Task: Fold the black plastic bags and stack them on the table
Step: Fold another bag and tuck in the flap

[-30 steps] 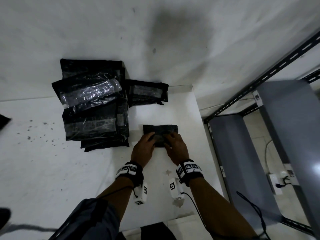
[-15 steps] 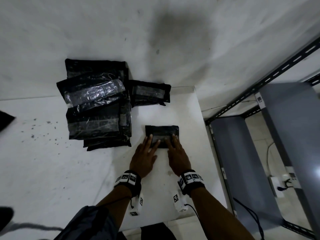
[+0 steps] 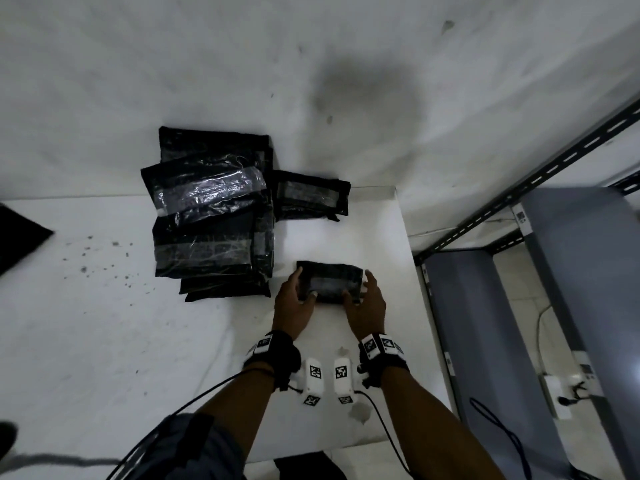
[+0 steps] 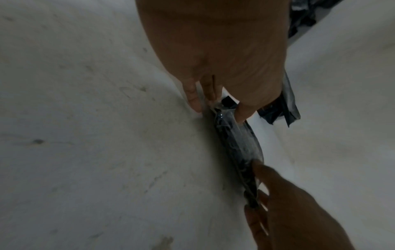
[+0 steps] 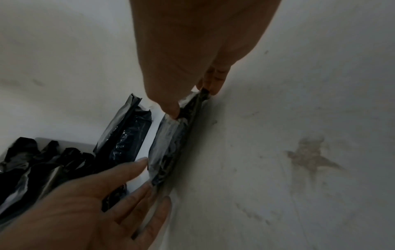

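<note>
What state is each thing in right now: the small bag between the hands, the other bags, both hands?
Small folded bag: folded compact, on the table, gripped at both ends.
Left hand: thumb on top, pinching the bag's left end.
Right hand: thumb on top, pinching the bag's right end.
Big pile of bags: loosely heaped, untouched.
Single folded bag: lying flat at the table's far edge, apart from the hands.
</note>
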